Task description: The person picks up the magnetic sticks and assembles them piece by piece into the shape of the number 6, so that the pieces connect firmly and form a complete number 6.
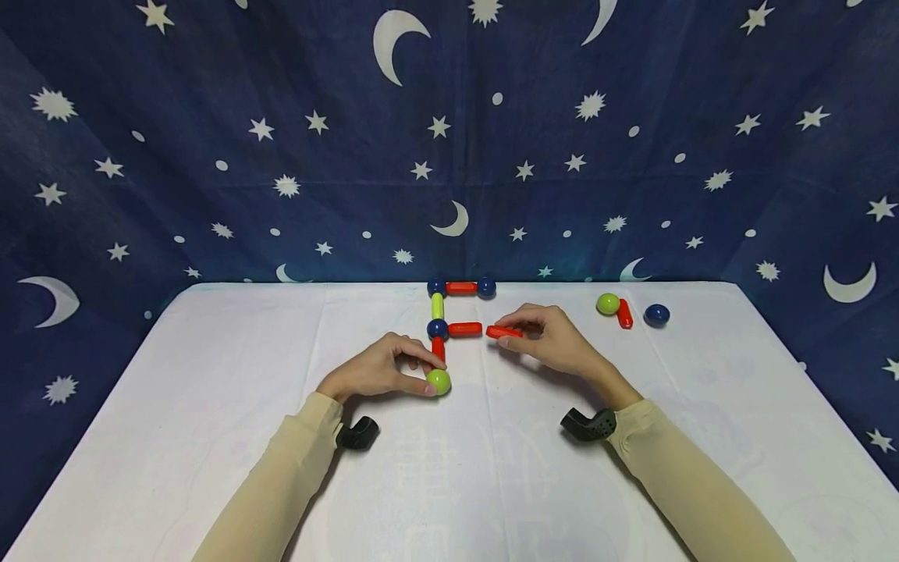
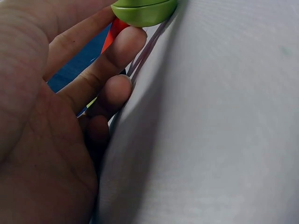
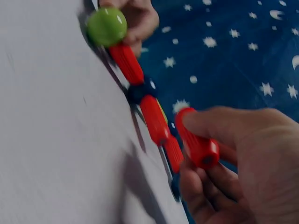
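Observation:
On the white tabletop lies a joined figure of balls and rods. Its lower end is a green ball (image 1: 438,382), which my left hand (image 1: 386,368) pinches, the thumb at the ball's side. Upward from there come a red rod (image 1: 438,348), a dark blue ball (image 1: 437,329) and a yellow-green rod (image 1: 438,307). From that blue ball another red rod (image 1: 464,330) points right, its far end bare. Just beyond this end, my right hand (image 1: 551,337) holds a loose red rod (image 3: 198,140) between thumb and fingers, raised off the cloth in the right wrist view.
Along the table's back edge, the figure's top has two blue balls (image 1: 486,288) joined by a red rod (image 1: 461,288). Farther right lie a green ball (image 1: 607,304), a red rod (image 1: 625,314) touching it and a blue ball (image 1: 656,315). A star-patterned curtain (image 1: 337,195) hangs behind.

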A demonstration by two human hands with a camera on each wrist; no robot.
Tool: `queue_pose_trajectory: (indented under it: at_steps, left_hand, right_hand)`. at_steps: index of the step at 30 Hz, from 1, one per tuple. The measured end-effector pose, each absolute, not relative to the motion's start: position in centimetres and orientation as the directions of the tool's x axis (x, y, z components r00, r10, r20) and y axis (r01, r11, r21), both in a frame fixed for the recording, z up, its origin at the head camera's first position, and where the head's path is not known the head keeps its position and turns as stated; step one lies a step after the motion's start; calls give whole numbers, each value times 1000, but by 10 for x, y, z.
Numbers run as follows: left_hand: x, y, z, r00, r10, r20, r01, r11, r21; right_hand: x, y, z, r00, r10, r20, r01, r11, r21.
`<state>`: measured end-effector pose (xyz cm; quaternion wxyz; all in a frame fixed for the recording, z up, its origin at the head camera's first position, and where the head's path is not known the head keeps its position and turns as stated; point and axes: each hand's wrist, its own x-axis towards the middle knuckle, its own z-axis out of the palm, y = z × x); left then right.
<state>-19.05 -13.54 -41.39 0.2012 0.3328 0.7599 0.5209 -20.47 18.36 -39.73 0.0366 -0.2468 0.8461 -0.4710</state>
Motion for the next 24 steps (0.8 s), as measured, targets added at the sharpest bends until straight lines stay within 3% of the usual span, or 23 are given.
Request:
queue_pose_trajectory:
  at_steps: [6,12,24]
  left_hand:
    - [-192,-135,-414,-698,715,40,309,251,918]
    - [-192,-135,-414,-703,710,28,302,262,916]
    - [-191,-135,-413,-704,710,24,292,259,921]
  right_hand:
    - [-193,163,-400,-784,-612,105,-408,380,-830]
    - [-186,151,-408,-736,-671,87,-408,338,-848]
    - [-181,144,-413,-747,-660,77,-389,340,-856]
